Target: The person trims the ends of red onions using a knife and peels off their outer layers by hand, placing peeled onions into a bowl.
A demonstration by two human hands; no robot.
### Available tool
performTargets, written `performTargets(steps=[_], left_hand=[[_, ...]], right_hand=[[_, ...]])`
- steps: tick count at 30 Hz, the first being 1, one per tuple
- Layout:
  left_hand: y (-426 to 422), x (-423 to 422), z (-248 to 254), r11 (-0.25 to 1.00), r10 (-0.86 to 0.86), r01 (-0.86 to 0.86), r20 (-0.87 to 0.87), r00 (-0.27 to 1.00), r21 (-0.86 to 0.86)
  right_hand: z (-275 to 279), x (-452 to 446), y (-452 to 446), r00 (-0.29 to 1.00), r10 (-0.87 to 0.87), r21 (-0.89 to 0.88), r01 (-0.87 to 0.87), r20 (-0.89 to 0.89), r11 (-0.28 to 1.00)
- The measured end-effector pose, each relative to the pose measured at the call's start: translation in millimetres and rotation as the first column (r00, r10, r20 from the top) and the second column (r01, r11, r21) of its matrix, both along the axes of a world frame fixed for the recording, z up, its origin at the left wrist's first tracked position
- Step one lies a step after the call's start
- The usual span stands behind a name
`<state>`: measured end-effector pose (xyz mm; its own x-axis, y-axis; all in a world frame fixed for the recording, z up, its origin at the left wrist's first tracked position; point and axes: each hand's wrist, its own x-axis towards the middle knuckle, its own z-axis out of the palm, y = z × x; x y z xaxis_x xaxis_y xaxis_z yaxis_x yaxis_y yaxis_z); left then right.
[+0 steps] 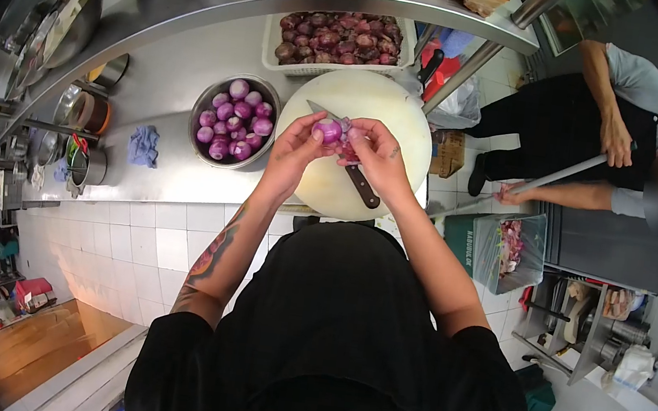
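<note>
A partly peeled red onion (327, 130) is held up over the round white cutting board (401, 116). My left hand (296, 150) is closed around the onion's left side. On the onion's right side, the fingers of my right hand (380, 159) pinch its loose papery skin. Beneath both hands a knife (362, 186) lies on the board, its dark handle toward me and its middle hidden. Left of the board stands a steel bowl (194, 125) full of peeled red onions (234, 122). Behind the board, unpeeled onions (341, 40) fill a white plastic crate (268, 49).
A crumpled blue cloth (143, 146) lies on the steel counter (176, 76). Overhead, a steel shelf (304, 5) crosses the back. At right, a co-worker (554, 110) grips a long pole (567, 173) beside a lined green bin (468, 246) holding onion skins.
</note>
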<state>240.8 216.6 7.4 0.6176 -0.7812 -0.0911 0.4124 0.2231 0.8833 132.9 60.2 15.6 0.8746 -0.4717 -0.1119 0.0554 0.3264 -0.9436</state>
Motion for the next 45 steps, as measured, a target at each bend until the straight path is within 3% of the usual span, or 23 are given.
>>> performTargets(steps=[8, 10, 11, 14, 16, 17, 21, 23, 24, 26, 28, 29, 32, 34, 36, 41, 45], left_hand=[[-14.1, -16.6, -14.2, 0.993, 0.118, -0.118, 0.090, 0.989, -0.005], [-14.7, -17.2, -13.5, 0.994, 0.097, -0.096, -0.010, 0.995, 0.048], [-13.4, -16.0, -12.8, 0.994, 0.097, -0.096, -0.010, 0.995, 0.046], [-3.3, -9.2, -10.6, 0.999, -0.010, 0.002, -0.156, 0.988, -0.050], [-0.6, -5.3, -10.2, 0.996, -0.064, 0.047, -0.228, 0.972, -0.080], [-0.3, -4.5, -10.4, 0.996, -0.062, 0.045, -0.229, 0.972, -0.079], [-6.6, -10.6, -2.7, 0.997, -0.006, -0.008, -0.197, 0.980, -0.070], [-8.2, -12.8, -0.5, 0.998, 0.034, -0.041, -0.140, 0.990, -0.046], [-7.4, -11.7, -1.4, 0.998, -0.026, 0.018, -0.129, 0.991, -0.063], [-4.5, -5.8, -7.1, 0.994, -0.084, 0.075, -0.117, 0.990, -0.079], [-2.2, 3.2, -13.4, 0.983, -0.110, 0.056, -0.322, 0.940, -0.172], [-1.5, 3.5, -16.0, 0.983, -0.109, 0.054, -0.323, 0.940, -0.173], [-1.2, 0.4, -13.5, 0.993, -0.062, 0.024, -0.345, 0.936, -0.115], [-2.8, -3.2, -17.0, 0.999, -0.018, 0.011, -0.170, 0.985, -0.039], [0.1, 2.1, -20.7, 0.996, -0.036, 0.014, -0.244, 0.969, -0.091], [3.5, 2.0, -14.7, 0.994, -0.016, -0.026, -0.374, 0.927, -0.106], [4.1, -0.3, -16.8, 0.985, -0.049, -0.031, -0.444, 0.894, -0.171]], right_hand=[[-14.4, 2.9, 11.4, 0.998, -0.054, -0.109, 0.052, -0.017, 0.993], [-21.7, 7.3, 8.2, 0.994, -0.106, -0.300, 0.110, 0.032, 0.947], [-23.1, 7.7, 3.0, 0.994, -0.105, -0.303, 0.110, 0.032, 0.947], [-15.5, 1.7, -12.7, 0.993, -0.058, -0.202, 0.037, -0.099, 0.979], [-4.5, -3.3, -18.6, 0.992, 0.085, 0.110, -0.074, -0.096, 0.991], [-2.9, -4.9, -18.4, 0.993, 0.104, 0.143, -0.096, -0.052, 0.985], [13.6, -1.1, 0.1, 0.999, 0.034, 0.091, -0.032, -0.023, 0.995], [-0.6, 0.0, 2.3, 0.993, 0.089, -0.121, -0.097, -0.074, 0.988], [-5.3, 0.2, 0.0, 0.993, 0.087, -0.121, -0.096, -0.075, 0.988], [-11.2, 1.0, -8.1, 0.980, 0.196, -0.039, -0.197, -0.024, 0.980], [-4.1, -1.6, -12.9, 0.984, 0.177, 0.050, -0.176, -0.016, 0.983], [-0.4, -2.8, -13.7, 0.988, 0.154, 0.137, -0.151, -0.010, 0.979], [2.4, -2.1, -8.1, 0.994, 0.101, 0.068, -0.099, -0.031, 0.993], [-2.3, -2.3, -5.8, 0.993, 0.117, 0.046, -0.116, -0.024, 0.992], [-7.4, -2.8, -6.0, 0.991, 0.134, 0.022, -0.133, -0.016, 0.991], [-7.6, -7.0, -14.1, 0.978, 0.115, 0.343, -0.169, 0.172, 0.924], [-10.5, -11.8, -15.3, 0.973, 0.130, 0.418, -0.201, 0.191, 0.886]])
